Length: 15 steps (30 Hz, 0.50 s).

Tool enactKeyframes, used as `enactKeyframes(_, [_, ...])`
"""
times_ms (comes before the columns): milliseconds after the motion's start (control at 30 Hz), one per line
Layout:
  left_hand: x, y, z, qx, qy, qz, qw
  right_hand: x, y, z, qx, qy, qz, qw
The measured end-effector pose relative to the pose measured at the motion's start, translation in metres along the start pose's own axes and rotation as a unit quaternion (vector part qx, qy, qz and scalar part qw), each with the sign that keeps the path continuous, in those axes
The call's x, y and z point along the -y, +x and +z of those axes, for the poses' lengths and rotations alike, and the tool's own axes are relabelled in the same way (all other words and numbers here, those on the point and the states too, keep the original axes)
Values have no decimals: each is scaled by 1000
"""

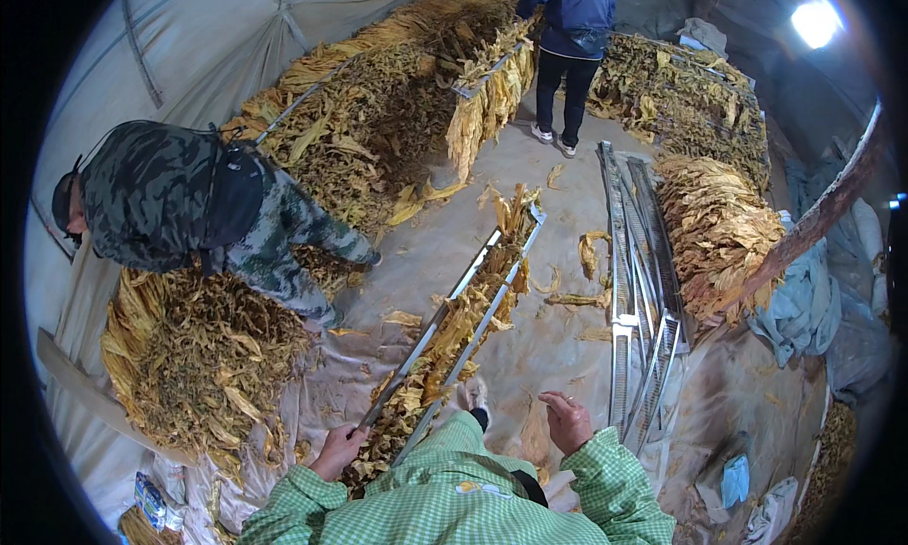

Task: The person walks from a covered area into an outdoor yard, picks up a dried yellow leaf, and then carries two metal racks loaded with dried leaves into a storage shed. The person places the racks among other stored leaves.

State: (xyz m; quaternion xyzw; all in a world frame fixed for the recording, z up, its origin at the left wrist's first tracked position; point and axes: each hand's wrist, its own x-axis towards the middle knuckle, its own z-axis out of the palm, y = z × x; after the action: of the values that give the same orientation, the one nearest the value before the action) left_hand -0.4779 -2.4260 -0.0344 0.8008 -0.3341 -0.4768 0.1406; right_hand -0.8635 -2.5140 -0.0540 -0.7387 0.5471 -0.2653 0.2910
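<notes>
While the left hand (339, 452) closes around the near end of the left rail (427, 333) of a long metal leaf-clamping frame (484, 319), the right hand (567, 424) hangs to the right of that frame, fingers loosely curled and gripping nothing. Dried tobacco leaves (461, 326) lie between the frame's two rails, spilling over both edges and bunching up at its far end. The frame slants away from the wearer's green checked smock (445, 507), with a shoe (476, 394) just beside its right rail. Right of the frame, loose leaf scraps (588, 254) dot the sheeted floor, and farther over lie more metal rails (619, 356) in an overlapping bundle; past those sits a stack of yellow-brown leaves (716, 233). Left of the frame, a person in camouflage (175, 200) bends beside a broad leaf heap (213, 365). Beyond the frame's far end, a person in a blue jacket (579, 16) stands next to a raised, leaf-filled frame (492, 96), its leaves drooping downward.
</notes>
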Motion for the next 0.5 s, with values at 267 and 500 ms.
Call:
enactKeyframes(267, [-106, 101, 38, 21, 32, 48, 998, -71, 142, -29, 58, -20, -25, 998])
enactKeyframes(500, [-208, 150, 44, 30, 99, 77, 992, -79, 279, -55, 48, 36, -106, 993])
